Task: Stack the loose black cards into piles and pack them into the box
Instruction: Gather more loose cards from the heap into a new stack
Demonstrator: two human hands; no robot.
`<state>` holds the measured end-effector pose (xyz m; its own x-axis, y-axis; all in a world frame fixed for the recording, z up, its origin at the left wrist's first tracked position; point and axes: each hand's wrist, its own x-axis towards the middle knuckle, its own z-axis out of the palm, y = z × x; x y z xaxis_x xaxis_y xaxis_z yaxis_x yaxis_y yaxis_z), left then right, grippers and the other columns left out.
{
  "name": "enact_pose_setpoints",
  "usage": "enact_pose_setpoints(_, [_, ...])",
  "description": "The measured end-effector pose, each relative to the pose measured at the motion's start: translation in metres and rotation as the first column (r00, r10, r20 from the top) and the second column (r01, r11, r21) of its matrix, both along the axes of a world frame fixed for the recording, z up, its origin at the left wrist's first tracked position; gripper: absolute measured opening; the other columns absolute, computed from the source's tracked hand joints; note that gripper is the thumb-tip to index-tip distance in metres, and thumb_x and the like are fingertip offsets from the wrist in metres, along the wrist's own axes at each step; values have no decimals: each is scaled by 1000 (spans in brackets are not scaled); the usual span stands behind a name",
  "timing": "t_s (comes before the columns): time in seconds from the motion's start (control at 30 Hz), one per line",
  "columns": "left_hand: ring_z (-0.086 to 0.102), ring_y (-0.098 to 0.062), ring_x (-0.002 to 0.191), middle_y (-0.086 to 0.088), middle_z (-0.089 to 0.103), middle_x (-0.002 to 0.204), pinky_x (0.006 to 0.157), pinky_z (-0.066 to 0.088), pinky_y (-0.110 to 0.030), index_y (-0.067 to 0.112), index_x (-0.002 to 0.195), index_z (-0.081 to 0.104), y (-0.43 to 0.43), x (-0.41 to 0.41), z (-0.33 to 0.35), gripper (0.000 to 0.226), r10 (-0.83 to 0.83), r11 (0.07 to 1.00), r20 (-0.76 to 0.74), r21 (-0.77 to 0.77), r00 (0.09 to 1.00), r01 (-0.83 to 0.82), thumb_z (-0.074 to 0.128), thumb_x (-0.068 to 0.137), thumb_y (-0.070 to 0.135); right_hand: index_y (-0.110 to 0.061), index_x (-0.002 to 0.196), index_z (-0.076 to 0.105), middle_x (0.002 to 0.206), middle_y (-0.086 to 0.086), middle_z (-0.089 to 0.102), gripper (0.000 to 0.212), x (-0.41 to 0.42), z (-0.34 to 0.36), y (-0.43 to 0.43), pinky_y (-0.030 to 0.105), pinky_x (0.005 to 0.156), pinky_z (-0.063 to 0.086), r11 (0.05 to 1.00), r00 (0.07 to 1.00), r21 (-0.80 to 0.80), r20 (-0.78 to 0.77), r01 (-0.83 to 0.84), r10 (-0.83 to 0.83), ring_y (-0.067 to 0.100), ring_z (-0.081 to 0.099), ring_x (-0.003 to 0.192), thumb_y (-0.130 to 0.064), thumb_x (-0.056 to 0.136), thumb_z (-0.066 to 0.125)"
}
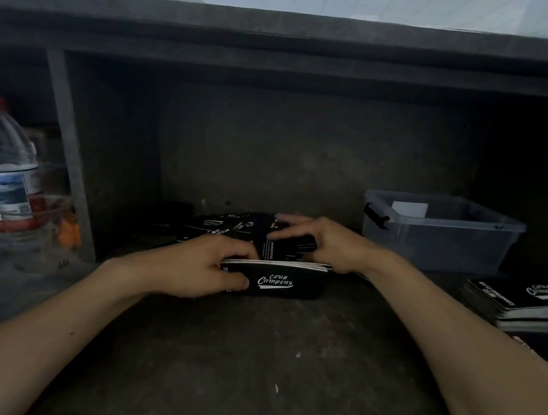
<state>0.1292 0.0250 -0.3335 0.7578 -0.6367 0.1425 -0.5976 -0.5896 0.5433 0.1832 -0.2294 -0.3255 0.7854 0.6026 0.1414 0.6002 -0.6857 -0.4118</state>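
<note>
A stack of black cards [286,281] printed "Club Camping" stands on its edge on the dark shelf. My left hand [203,267] grips its left end, thumb on the front face. Behind it lies a spread heap of loose black cards [225,229]. My right hand [326,245] reaches over the stack, and its curled fingers hold a black card [290,244] from the heap. A clear plastic box [442,231] with a black latch sits at the back right, a white slip inside it.
Another pile of black cards [526,302] lies at the right edge. A water bottle with a red cap [5,167] and other containers stand at the left beyond a grey upright divider [68,154]. A dark shelf board [285,46] overhangs the space.
</note>
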Motion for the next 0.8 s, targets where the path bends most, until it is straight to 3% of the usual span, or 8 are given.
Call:
enact_pose_setpoints(0.1, [67, -8, 80, 7, 72, 86, 71, 54, -30, 27, 93, 71, 5, -2, 6, 16, 33, 999, -31, 3, 999, -33, 72, 91, 11, -33, 131, 59, 153, -9, 38, 58, 6, 0, 2, 27, 120, 5, 998, 1000, -70, -26, 0, -2, 8, 19, 145, 4, 86, 65])
enact_pose_setpoints(0.17, [67, -4, 76, 7, 73, 85, 68, 52, -24, 26, 91, 73, 8, -3, 10, 15, 63, 997, -7, 36, 998, -63, 74, 89, 12, -34, 127, 62, 146, -8, 47, 48, 9, 3, -1, 35, 120, 20, 991, 997, -120, 66, 51, -44, 9, 34, 138, -9, 87, 69])
enact_pose_setpoints(0.27, [64, -5, 69, 7, 70, 77, 63, 50, -25, 27, 87, 70, 8, -3, 7, 15, 83, 994, 5, 71, 997, -83, 73, 89, 12, -37, 121, 66, 129, -3, 57, 38, 8, 7, -8, 35, 105, 38, 977, 977, -167, 188, 129, -97, 14, 50, 120, -29, 85, 73])
enact_pose_setpoints(0.37, [64, -3, 70, 10, 69, 78, 64, 51, -24, 31, 83, 66, 5, -5, 4, 19, 96, 991, 38, 91, 995, -99, 71, 90, 14, -30, 110, 73, 117, -3, 59, 27, 5, 11, -18, 29, 93, 44, 980, 958, -113, 256, 161, -128, 13, 56, 107, -31, 83, 75])
enact_pose_setpoints(0.47, [66, 4, 79, 17, 69, 85, 71, 51, -17, 39, 85, 62, 5, -11, 3, 23, 83, 990, 106, 109, 991, -94, 72, 92, 20, -30, 95, 76, 118, -9, 64, 12, 2, 16, -25, 31, 94, 47, 977, 909, -23, 372, 213, -189, 9, 58, 106, -31, 83, 74])
enact_pose_setpoints(0.57, [67, 5, 87, 19, 70, 92, 77, 54, -18, 42, 96, 62, 11, -20, -3, 24, 103, 992, 169, 57, 980, -115, 77, 90, 24, -29, 93, 74, 98, -9, 72, 8, -4, 20, -22, 35, 84, 54, 967, 864, 111, 433, 231, -257, 7, 64, 88, -31, 86, 71])
enact_pose_setpoints(0.67, [68, 0, 92, 15, 68, 102, 84, 58, -28, 41, 115, 57, 20, -26, -16, 45, 217, 975, 207, -103, 954, -199, 84, 82, 27, -22, 93, 76, 88, -5, 74, 10, -19, 30, -13, 25, 75, 54, 953, 957, 273, 219, 129, -192, 5, 66, 79, -24, 83, 76])
enact_pose_setpoints(0.8, [62, -5, 100, 14, 56, 115, 91, 52, -26, 34, 142, 34, 16, -26, -24, 84, 400, 908, 160, -201, 902, -367, 87, 77, 36, -21, 98, 77, 96, -5, 75, 15, -39, 33, -4, 21, 67, 56, 985, 980, 170, -197, 40, -6, 6, 69, 89, -23, 84, 73])
